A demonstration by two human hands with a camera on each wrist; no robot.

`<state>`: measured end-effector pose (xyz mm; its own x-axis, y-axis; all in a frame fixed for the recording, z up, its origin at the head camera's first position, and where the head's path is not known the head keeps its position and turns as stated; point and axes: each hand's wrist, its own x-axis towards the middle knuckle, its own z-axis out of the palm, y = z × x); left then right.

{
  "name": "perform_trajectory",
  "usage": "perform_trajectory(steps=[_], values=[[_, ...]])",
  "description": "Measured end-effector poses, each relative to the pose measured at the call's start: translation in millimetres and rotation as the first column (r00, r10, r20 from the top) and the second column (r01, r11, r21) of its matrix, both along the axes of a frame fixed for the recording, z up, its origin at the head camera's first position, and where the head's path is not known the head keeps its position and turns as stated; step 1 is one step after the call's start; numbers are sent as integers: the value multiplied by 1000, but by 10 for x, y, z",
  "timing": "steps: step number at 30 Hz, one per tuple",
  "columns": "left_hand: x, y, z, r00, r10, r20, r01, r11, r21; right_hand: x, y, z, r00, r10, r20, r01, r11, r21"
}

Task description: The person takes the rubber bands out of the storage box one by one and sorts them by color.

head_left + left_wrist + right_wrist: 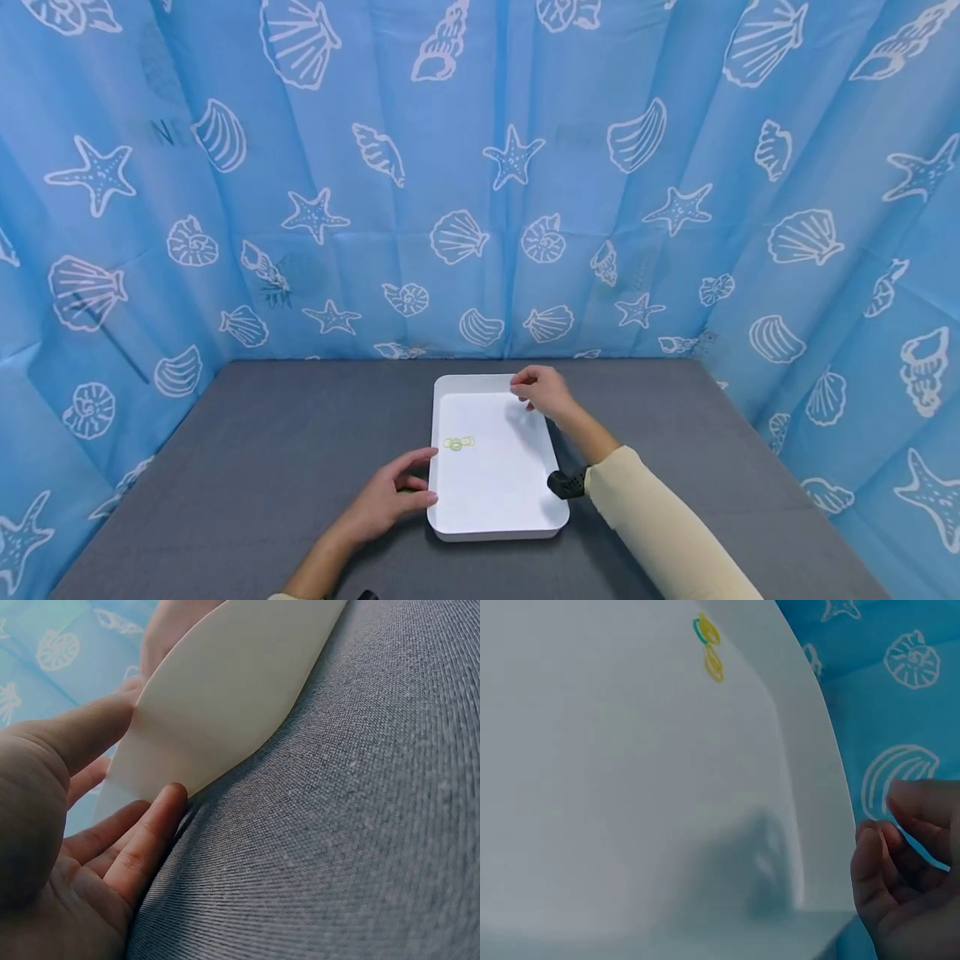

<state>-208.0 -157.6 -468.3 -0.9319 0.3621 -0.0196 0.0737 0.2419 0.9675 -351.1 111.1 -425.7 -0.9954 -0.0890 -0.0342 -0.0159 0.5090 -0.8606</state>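
A white rectangular tray (pixel 495 500) lies on the grey cloth. Inside it, towards the left wall, small yellow and green loops (pixel 458 443) like rubber bands lie close together; the right wrist view shows the yellow loops (pixel 714 663) and part of a green one. My left hand (pixel 390 496) touches the tray's left side, thumb and fingers extended against its rim and outer wall (pixel 217 697). Over the far right corner hovers my right hand (pixel 543 390), its fingers loosely bent. A gap shows between thumb and forefinger in the right wrist view, with nothing visible in it.
Grey cloth (pixel 300 442) covers the table around the tray. Behind the table and along both sides hangs a blue curtain (pixel 480 192) printed with white shells and starfish. A black wrist device (pixel 567 483) sits on my right wrist, over the tray's right edge.
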Motion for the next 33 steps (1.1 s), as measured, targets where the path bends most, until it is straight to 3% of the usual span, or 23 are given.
perform_trajectory(steps=[4,12,15,21,29,33], values=[[56,28,136,1000,-6,2,6,1000,-7,21,-74,-31,995,100,-2,-100,994,35],[-79,1,-138,1000,13,-11,-13,1000,-24,62,-220,-68,975,221,-29,-216,968,131],[-80,-2,-141,1000,14,-14,-14,999,-29,79,-277,-117,957,286,-38,-274,943,190],[-64,-4,-127,1000,8,-4,-8,1000,-28,120,-366,-227,900,435,-22,-414,870,267],[-71,-15,-145,1000,5,-10,-5,1000,-26,109,-434,-314,851,526,-12,-495,809,316],[-77,-21,-158,1000,9,-10,-10,1000,-29,118,-476,-326,838,545,-12,-513,795,323]])
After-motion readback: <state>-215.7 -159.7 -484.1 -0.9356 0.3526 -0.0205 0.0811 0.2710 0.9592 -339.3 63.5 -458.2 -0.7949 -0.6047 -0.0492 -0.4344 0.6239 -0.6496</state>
